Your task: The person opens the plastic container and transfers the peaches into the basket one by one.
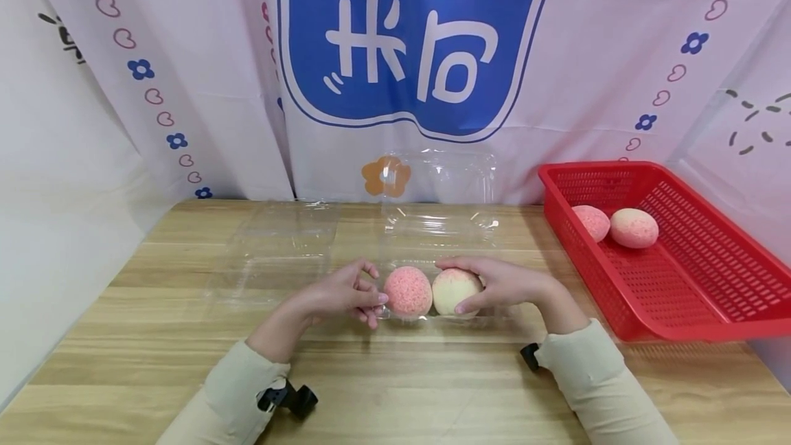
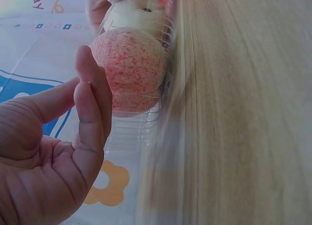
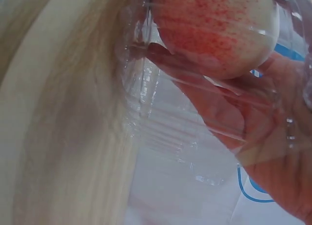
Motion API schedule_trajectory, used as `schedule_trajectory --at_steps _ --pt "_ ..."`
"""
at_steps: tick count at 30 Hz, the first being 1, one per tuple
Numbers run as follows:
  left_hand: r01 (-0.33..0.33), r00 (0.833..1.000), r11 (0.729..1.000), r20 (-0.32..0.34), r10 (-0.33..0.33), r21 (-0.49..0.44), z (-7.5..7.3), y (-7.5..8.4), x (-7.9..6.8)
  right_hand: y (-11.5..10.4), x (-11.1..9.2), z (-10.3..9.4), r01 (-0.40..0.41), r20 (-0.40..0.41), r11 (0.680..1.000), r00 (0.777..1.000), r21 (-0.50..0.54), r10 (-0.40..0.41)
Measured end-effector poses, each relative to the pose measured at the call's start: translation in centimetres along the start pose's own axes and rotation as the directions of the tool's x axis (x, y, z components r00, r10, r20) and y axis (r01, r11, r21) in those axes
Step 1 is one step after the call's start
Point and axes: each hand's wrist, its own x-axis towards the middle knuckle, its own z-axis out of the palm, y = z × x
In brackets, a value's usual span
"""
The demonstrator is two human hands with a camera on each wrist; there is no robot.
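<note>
A clear plastic clamshell box [image 1: 440, 208] stands on the table with its lid raised against the cloth. In its base lie a pink speckled peach [image 1: 408, 292] and, to the right, a pale cream peach with a pink blush [image 1: 456, 292]. My right hand [image 1: 500, 286] holds the pale peach, thumb at the near side and fingers at the far side. At the box's left end is my left hand [image 1: 346, 294], fingers loosely bent beside the pink peach [image 2: 129, 69]. In the left wrist view nothing shows between its thumb and fingers.
To the right stands a red perforated basket [image 1: 698, 239] with a pink peach [image 1: 591, 222] and a paler peach [image 1: 634, 228] inside. Another transparent plastic box [image 1: 272, 253] lies left on the wooden table [image 1: 395, 390]. A printed cloth [image 1: 204, 74] hangs behind.
</note>
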Motion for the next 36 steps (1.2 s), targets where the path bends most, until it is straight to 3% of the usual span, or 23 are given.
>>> schedule_trajectory --at_steps 36 --pt "-0.007 1.000 1.000 0.019 0.007 0.000 -0.12 -0.18 0.13 0.14 -0.10 -0.15 0.040 -0.051 0.999 0.998 -0.026 -0.041"
